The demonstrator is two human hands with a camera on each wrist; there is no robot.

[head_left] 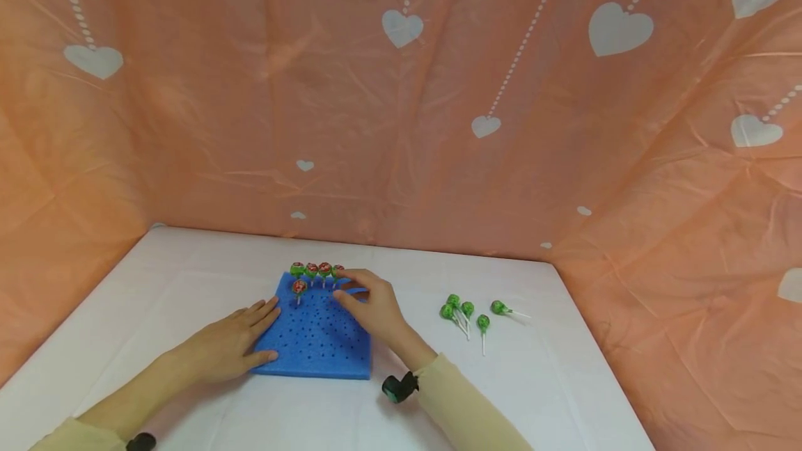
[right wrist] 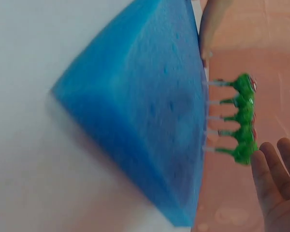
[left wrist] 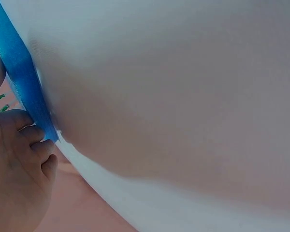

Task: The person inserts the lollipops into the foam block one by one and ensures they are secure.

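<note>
A blue foam block [head_left: 313,339] dotted with small holes lies on the table. Along its far edge stands a row of lollipops [head_left: 324,269] in green and red wrappers, sticks down in the foam. One more lollipop [head_left: 299,287] stands just in front of the row's left end. My right hand [head_left: 379,305] is over the block's far right corner, fingertips right at the row's rightmost lollipop [right wrist: 244,153]; its fingers look extended in the right wrist view. My left hand [head_left: 228,346] rests along the block's left side, fingers and thumb spread on its edge.
Several loose green lollipops [head_left: 467,309] lie on the white tabletop [head_left: 413,270] right of the block, most bunched together, one [head_left: 499,307] farther right. An orange curtain [head_left: 351,124] with white hearts surrounds the table at the back and sides.
</note>
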